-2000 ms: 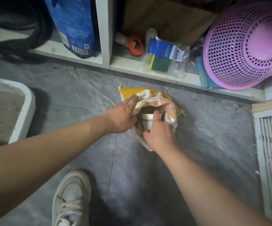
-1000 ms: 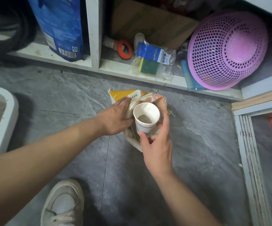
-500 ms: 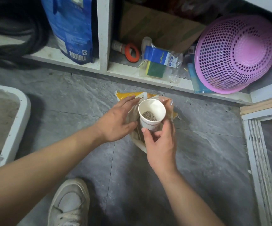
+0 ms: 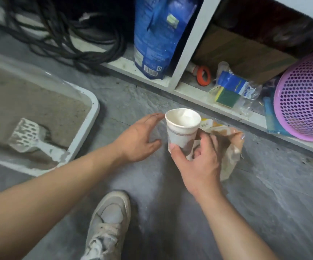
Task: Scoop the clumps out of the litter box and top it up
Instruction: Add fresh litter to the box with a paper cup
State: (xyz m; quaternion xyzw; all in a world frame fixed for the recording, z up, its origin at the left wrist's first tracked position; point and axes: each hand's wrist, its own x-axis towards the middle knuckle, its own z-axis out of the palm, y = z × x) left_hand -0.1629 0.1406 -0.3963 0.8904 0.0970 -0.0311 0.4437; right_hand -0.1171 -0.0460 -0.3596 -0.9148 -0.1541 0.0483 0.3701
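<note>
Right hand [image 4: 199, 162] wrapped round the lower half of a paper cup [image 4: 182, 128], thumb on the near side, fingers curled behind. Cup upright, mouth up, inside blurred pale, so can't tell how much litter is in it. Left hand [image 4: 138, 137] spread and relaxed just beside the cup, fingertips near the rim, gripping nothing.

Right behind the cup, a crumpled bag [image 4: 225, 147] on the floor [image 4: 264, 203], mouth gaping, partly hidden by the right hand. Litter box [image 4: 93, 113] off to the left, well apart from the cup, grey litter inside, slotted scoop [image 4: 30, 139] lying in it with the handle pointing toward the near corner.

Handling guess: thin paper cup, light, soft walls, easy to squash if squeezed near the rim. Best held low where the base stiffens it, pretty much where the grip is now. Granules pour freely, so keep it level on the way over, then tip slowly over the litter. Bag looks floppy, likely to slump shut, so probably worth a spare hand on its lip for the next dip.

Further out: blue sack [image 4: 159, 34] standing on the shelf [image 4: 193, 91], black cables [image 4: 67, 34] left of it, sponge pack [image 4: 230, 91] and pink basket [image 4: 306, 98] to the right. Shoe [image 4: 107, 226] at the bottom.
</note>
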